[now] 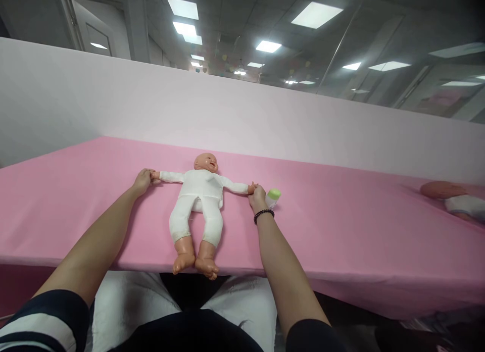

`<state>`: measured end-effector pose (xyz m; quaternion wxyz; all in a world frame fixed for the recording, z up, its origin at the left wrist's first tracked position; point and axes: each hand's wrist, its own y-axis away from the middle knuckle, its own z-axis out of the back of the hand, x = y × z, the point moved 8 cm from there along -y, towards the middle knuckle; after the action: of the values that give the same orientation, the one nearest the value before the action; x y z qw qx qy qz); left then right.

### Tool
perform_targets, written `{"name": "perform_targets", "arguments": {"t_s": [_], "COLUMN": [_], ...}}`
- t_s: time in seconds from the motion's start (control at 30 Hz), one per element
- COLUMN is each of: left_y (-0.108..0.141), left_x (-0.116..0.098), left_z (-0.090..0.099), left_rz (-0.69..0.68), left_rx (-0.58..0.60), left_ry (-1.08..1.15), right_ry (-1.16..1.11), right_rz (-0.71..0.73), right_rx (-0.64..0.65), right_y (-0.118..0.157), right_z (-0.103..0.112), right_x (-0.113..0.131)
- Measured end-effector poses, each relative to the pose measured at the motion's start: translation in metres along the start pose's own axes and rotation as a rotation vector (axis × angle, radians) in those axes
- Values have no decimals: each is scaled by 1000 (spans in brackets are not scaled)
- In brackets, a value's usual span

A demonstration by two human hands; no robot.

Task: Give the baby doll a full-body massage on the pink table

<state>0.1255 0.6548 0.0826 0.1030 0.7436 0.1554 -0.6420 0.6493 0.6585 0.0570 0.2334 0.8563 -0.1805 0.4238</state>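
Pink cloth covers the long table (341, 231), and on it a baby doll (199, 198) lies on its back in a white one-piece suit, head pointing away from the person and bare feet hanging just past the near edge of the table. Its arms are stretched straight out to either side. The left hand (143, 181) is closed around the doll's hand on that side, fingers wrapped over the small plastic fist, with the forearm lying along the cloth. The right hand (258, 195) grips the doll's other hand in the same way, pinching it between fingers and thumb; a dark beaded bracelet (264, 214) sits on that wrist. Just beside the right hand, on its outer side and touching or nearly touching it, a small baby bottle (273, 196) with a green cap lies tilted on the cloth. Far off at the right end of the table lies a second doll (452, 198), partly cut off by the picture's edge, well apart from both hands. Behind the table rises a pale pink backdrop (242, 114), and above it a ceiling with lit panels shows. Below the table's edge, the person's dark sleeves and white trousers are in view.
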Motion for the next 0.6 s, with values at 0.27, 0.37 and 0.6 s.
{"name": "perform_targets", "arguments": {"t_s": [0.27,0.37,0.6], "left_y": [0,0,-7], "left_x": [-1,-2,3], "left_z": [0,-1,-5], "left_rz": [-18,-40,-9], "left_rx": [23,35,106], "left_ry": [22,2,-24], "right_ry": [-14,-8,-9], "right_rz": [-9,-7,54], "right_rx": [24,23,59], "right_y": [3,3,-2], "right_z": [-2,-2,-3], "right_x": [0,0,2]}}
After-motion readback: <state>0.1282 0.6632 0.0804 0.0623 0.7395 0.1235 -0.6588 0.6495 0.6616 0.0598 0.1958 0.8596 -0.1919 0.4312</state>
